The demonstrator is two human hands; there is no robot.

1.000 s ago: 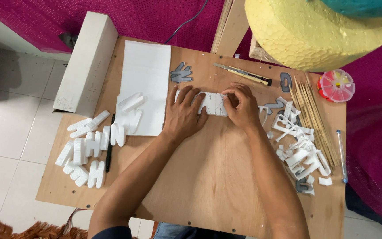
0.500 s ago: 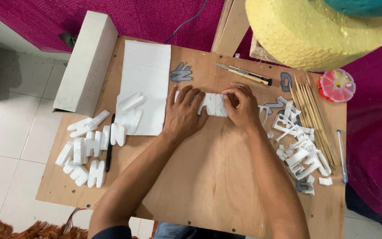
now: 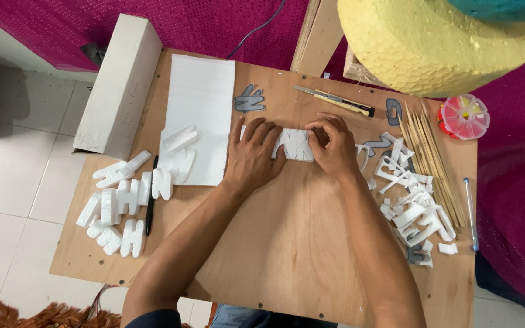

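Foam strip unmoved | left hand still flat on it | right hand fingers still pinching it

- Your left hand lies palm down, fingers spread and pointing far.
- Your right hand sits just beside it, fingers curled, tips pinched inward.
- Both forearms reach out from the near edge, converging.

My plywood worktop stands over a white tiled floor. Magenta cloth hangs behind it, and soft, even light falls on everything.
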